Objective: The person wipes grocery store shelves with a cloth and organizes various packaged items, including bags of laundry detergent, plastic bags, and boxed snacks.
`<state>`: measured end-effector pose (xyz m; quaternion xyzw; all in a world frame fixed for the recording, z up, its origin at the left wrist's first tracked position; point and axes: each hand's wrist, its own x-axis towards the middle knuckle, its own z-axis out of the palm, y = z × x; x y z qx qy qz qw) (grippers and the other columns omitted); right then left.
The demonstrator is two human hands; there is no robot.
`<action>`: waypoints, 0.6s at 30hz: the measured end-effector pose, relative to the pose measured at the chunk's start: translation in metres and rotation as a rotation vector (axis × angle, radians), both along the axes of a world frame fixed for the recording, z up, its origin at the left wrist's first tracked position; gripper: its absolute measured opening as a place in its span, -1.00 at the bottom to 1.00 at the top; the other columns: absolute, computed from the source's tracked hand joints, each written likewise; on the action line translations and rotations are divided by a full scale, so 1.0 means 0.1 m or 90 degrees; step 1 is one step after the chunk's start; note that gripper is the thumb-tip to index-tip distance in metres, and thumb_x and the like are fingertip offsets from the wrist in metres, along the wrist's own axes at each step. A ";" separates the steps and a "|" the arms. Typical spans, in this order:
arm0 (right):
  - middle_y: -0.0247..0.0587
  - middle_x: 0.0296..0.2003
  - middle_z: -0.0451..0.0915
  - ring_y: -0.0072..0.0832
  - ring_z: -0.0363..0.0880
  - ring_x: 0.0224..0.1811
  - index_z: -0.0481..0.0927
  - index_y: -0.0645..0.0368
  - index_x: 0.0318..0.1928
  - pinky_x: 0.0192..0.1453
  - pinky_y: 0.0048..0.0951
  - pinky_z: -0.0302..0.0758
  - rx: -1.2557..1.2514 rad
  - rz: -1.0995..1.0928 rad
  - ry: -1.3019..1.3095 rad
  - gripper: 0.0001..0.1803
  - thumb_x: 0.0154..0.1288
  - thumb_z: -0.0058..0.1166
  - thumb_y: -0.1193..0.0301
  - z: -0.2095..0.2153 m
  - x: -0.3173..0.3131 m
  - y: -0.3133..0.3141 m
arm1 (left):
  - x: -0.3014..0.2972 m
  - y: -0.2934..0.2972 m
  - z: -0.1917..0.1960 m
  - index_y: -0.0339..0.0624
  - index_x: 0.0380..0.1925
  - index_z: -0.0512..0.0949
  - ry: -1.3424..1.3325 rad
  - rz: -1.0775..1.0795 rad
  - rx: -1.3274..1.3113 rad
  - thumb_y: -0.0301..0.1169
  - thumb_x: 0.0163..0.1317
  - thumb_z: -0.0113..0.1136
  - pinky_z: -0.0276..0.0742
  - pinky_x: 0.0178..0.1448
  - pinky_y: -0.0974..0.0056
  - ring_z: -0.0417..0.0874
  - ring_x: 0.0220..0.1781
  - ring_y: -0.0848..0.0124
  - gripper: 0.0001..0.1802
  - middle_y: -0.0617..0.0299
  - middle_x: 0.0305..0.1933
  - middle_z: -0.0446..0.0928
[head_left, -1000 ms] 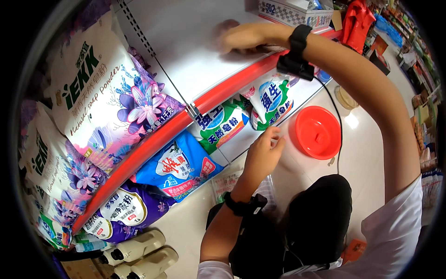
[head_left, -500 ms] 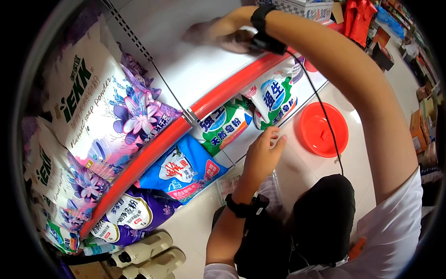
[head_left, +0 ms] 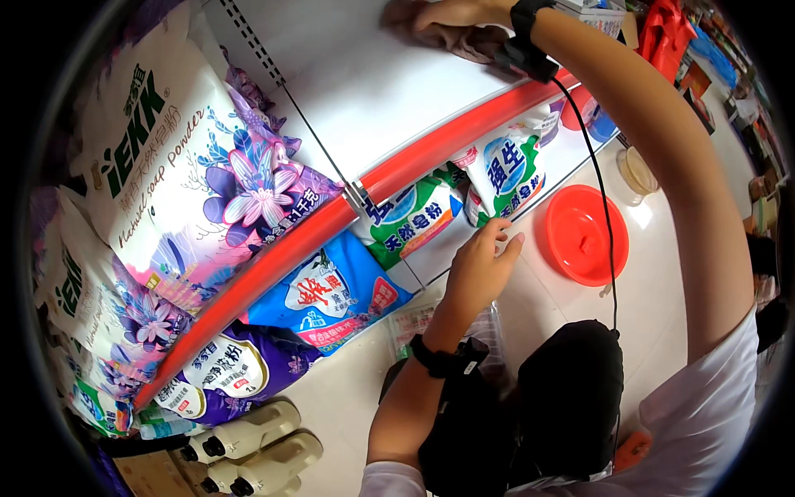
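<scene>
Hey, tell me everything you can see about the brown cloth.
The cloth is plain brown, apparently soft fabric, bunched and creased, its left end blurred. It lies on the white shelf, behind the red front edge. The right hand rests over it, hiding part; whether it's gripped, I can't tell.

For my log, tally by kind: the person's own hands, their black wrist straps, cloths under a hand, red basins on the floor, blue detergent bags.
Hands (left hand, right hand): 2
Black wrist straps: 2
Brown cloth: 1
Red basin: 1
Blue detergent bag: 1
Total: 7
</scene>
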<state>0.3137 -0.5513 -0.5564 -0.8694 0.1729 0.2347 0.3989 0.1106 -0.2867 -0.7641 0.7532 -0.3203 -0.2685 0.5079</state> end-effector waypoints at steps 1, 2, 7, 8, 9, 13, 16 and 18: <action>-0.34 -0.50 0.51 -0.48 0.43 -0.49 0.58 0.04 -0.28 -0.34 -0.38 0.40 -0.069 0.090 -0.074 -0.66 0.48 -0.15 0.13 -0.01 -0.07 0.17 | 0.01 -0.02 -0.03 -0.22 0.12 0.52 -0.002 -0.002 -0.005 -0.15 0.39 0.21 0.59 0.01 0.19 0.70 -0.11 0.23 -0.55 0.03 -0.07 0.68; -0.33 -0.47 0.53 -0.49 0.46 -0.45 0.59 0.06 -0.26 -0.28 -0.39 0.44 -0.106 0.212 -0.161 -0.66 0.49 -0.15 0.13 -0.13 -0.02 0.58 | 0.08 0.15 -0.10 -0.23 0.12 0.52 -0.010 0.030 0.020 -0.15 0.39 0.21 0.59 0.01 0.19 0.71 -0.12 0.23 -0.55 0.03 -0.08 0.69; -0.57 -0.42 0.53 -0.80 0.35 -0.50 0.60 0.16 0.20 -0.34 -0.54 0.35 -0.040 0.272 -0.209 -0.46 0.45 -0.13 0.08 -0.03 -0.64 1.27 | 0.06 0.05 -0.17 -0.22 0.11 0.53 -0.029 0.010 0.011 -0.13 0.38 0.21 0.59 0.00 0.21 0.71 -0.14 0.25 -0.54 0.06 -0.11 0.69; -0.52 -0.28 0.62 -0.79 0.46 -0.38 0.54 0.17 0.31 -0.21 -0.54 0.43 0.054 0.323 -0.244 -0.44 0.47 -0.14 0.13 -0.17 -0.62 1.25 | 0.05 0.01 -0.18 -0.22 0.11 0.53 -0.026 0.001 0.012 -0.12 0.38 0.22 0.59 0.00 0.21 0.70 -0.14 0.26 -0.54 0.06 -0.11 0.69; -0.46 -0.08 0.61 -0.72 0.49 -0.16 0.51 0.17 0.34 -0.01 -0.55 0.41 0.058 0.430 -0.313 -0.44 0.46 -0.13 0.16 -0.34 -0.55 1.26 | 0.07 0.03 -0.19 -0.23 0.11 0.53 -0.026 0.005 0.015 -0.12 0.38 0.22 0.59 0.00 0.21 0.70 -0.15 0.26 -0.54 0.06 -0.11 0.69; -0.23 0.26 0.54 -0.50 0.45 0.26 0.57 0.18 0.28 0.38 -0.51 0.29 0.126 0.370 -0.245 -0.47 0.40 -0.09 0.22 -0.09 -1.24 1.29 | 0.06 0.10 -0.16 -0.23 0.11 0.53 -0.027 0.013 0.006 -0.12 0.38 0.21 0.59 -0.02 0.21 0.70 -0.16 0.27 -0.53 0.05 -0.11 0.69; -0.15 0.15 0.61 -0.48 0.55 0.12 0.61 0.18 0.24 0.30 -0.47 0.41 0.004 0.350 -0.345 -0.48 0.42 -0.14 0.22 -0.10 -1.40 1.14 | 0.06 0.14 -0.18 -0.22 0.11 0.53 -0.048 0.011 0.002 -0.12 0.38 0.21 0.59 -0.02 0.20 0.70 -0.16 0.26 -0.54 0.05 -0.11 0.69; -0.13 0.09 0.64 -0.48 0.58 0.06 0.62 0.18 0.22 0.25 -0.45 0.46 -0.065 0.344 -0.412 -0.49 0.44 -0.17 0.20 -0.19 -1.38 0.97 | 0.05 0.16 -0.18 -0.21 0.12 0.53 -0.050 0.011 -0.011 -0.12 0.39 0.20 0.59 -0.02 0.19 0.70 -0.15 0.25 -0.53 0.04 -0.11 0.69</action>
